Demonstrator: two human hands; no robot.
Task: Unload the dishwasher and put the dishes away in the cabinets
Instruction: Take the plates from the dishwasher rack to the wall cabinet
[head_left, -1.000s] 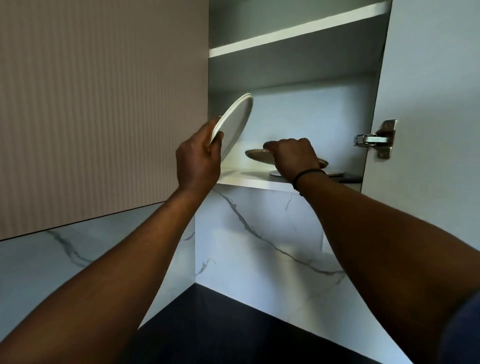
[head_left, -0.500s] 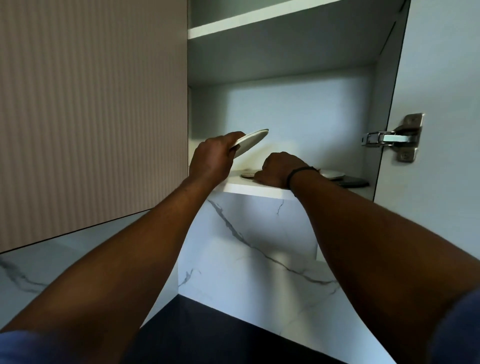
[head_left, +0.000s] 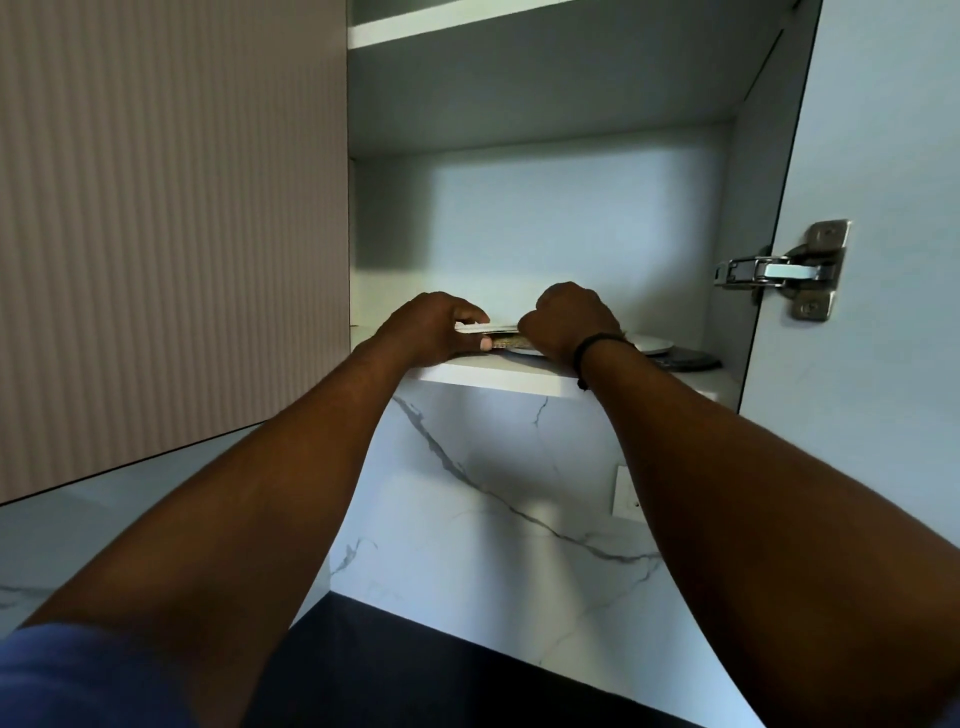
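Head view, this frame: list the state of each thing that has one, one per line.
Cabinet door: open, swung right.
White plate: flat, low over the patterned plate, pinched at its edge.
Patterned plate: lying on the lower shelf.
Left hand: gripping the white plate.
Right hand: closed; what it holds is hidden.
Upper shelf: top not visible.

Marble-veined wall (head_left: 467, 519), ribbed cupboard door (head_left: 171, 234), possibly dark countertop (head_left: 415, 675)
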